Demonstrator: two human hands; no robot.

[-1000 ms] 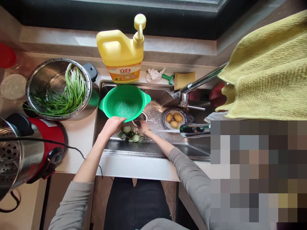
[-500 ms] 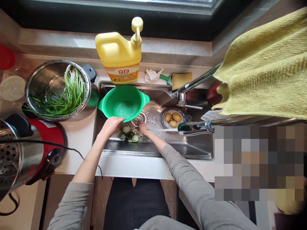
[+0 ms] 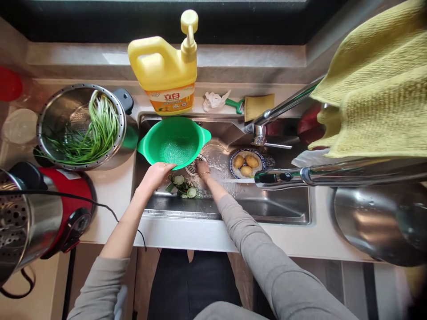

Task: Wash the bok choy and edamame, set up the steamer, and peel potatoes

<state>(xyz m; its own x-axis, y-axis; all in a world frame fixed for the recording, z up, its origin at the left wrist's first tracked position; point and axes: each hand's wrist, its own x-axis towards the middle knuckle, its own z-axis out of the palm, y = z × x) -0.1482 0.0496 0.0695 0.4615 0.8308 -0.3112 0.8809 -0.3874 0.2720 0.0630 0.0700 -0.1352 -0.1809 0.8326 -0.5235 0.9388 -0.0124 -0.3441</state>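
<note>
Kitchen sink seen from above. My left hand (image 3: 156, 174), centre of the frame, grips the near rim of the green colander (image 3: 174, 141), fingers curled over its edge; the colander sits tilted in the upper left part of the sink (image 3: 276, 209). My right hand (image 3: 202, 167), just right of the left, rests on the sink floor at the drain strainer (image 3: 195, 165), fingers bent downward; whether they pinch anything I cannot tell. Between and just below both hands lie vegetable scraps (image 3: 182, 186), pale slices and green pieces, on the wet sink floor. Right of the drain, a patterned plate (image 3: 233, 159) carries three potatoes (image 3: 246, 163). A faucet sprayer (image 3: 276, 178) reaches in from the right edge. At upper left, a steel colander (image 3: 50, 111) on the counter holds green stalks (image 3: 96, 131). A yellow detergent bottle (image 3: 167, 71) stands behind the sink at upper centre, and a yellow towel (image 3: 380, 89) fills the upper right.
</note>
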